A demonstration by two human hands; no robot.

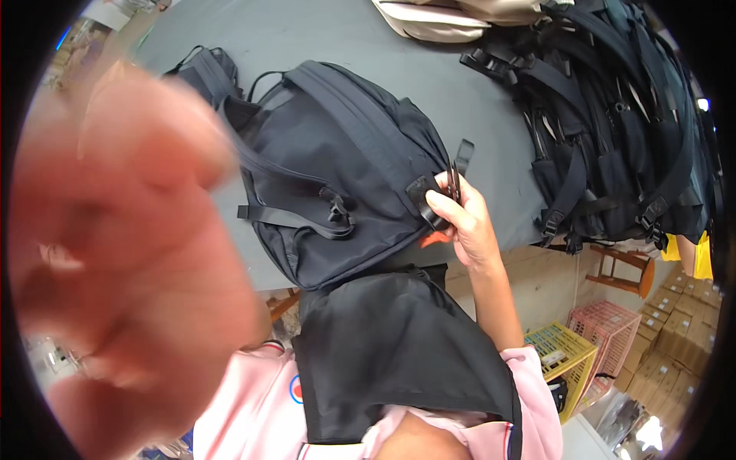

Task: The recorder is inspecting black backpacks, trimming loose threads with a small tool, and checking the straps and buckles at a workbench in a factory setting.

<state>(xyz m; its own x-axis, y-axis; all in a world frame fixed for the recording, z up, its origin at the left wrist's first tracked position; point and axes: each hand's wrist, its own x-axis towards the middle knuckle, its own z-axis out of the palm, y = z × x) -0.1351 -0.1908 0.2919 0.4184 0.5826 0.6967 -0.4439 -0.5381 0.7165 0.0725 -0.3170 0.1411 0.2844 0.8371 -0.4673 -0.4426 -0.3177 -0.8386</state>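
A black backpack point(330, 153) lies on the grey table with its shoulder strap, webbing and a small buckle on top. My right hand point(474, 222) is closed at its right lower edge, the thumb pressing a black strap end point(424, 201). Dark pointed blades point(454, 180) stick up from the same fingers and an orange piece point(435, 239) shows below them; together they look like small scissors. Very near the camera, my left hand point(146, 253) is raised and badly blurred. It hides much of the left side, and its fingers cannot be made out.
A pile of black backpacks point(613, 130) covers the right end of the grey table point(491, 115). Beige bags point(437, 19) lie at the far edge. To the right stand a wooden stool point(625, 272), yellow point(563, 349) and pink crates point(606, 330), and stacked cartons point(667, 330).
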